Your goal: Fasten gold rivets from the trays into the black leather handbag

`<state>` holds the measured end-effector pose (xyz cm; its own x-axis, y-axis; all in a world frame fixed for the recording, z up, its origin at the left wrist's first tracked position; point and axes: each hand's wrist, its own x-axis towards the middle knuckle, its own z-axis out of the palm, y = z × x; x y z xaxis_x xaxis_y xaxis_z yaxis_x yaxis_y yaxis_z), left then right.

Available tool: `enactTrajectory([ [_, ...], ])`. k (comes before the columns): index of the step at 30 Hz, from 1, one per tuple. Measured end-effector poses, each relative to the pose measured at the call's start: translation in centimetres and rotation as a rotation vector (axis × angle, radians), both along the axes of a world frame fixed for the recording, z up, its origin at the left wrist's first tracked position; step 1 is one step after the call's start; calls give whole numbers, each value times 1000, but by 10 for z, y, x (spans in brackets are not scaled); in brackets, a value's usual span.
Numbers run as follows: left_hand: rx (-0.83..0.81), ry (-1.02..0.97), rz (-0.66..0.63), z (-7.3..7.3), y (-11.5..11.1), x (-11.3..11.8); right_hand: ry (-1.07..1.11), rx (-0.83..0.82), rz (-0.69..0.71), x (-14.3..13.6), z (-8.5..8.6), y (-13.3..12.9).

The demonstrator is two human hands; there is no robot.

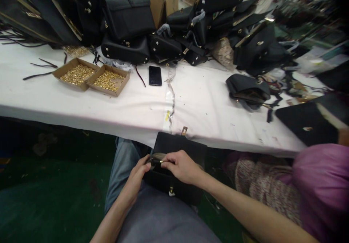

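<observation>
A black bag (180, 146) lies open across my lap against the table's front edge, with a gold clasp on its near side and a metal-ended tab at its far side. My left hand (141, 168) grips the left side of the bag's opening, fingers closed on its dark edge. Opposite it, my right hand (181, 166) pinches a tiny gold piece at the opening between thumb and forefinger. What lies inside the bag is too dark to make out.
On the white table (131, 110) stand two cardboard trays (120, 88) of small gold parts, beside a black phone (155, 76). Black bags (128, 16) are piled along the back. A person in a purple garment (321, 177) is close at the right.
</observation>
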<state>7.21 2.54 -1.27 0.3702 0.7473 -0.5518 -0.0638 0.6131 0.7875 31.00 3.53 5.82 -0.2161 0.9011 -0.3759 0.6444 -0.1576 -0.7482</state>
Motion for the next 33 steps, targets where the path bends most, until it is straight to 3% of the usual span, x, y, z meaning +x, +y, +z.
enactTrajectory([
  [4,74,-29,-39,6,3,4,73,11,-101,-3,-5,-8],
  [9,99,-24,-73,11,7,8,101,105,-101,-11,-2,-14],
  [16,185,-77,-166,28,10,9,99,272,17,-18,-5,-15],
  [25,173,2,-152,17,-5,15,11,343,189,-23,-24,-24],
  [33,286,0,-158,21,-4,22,5,386,176,-28,-26,-22],
])
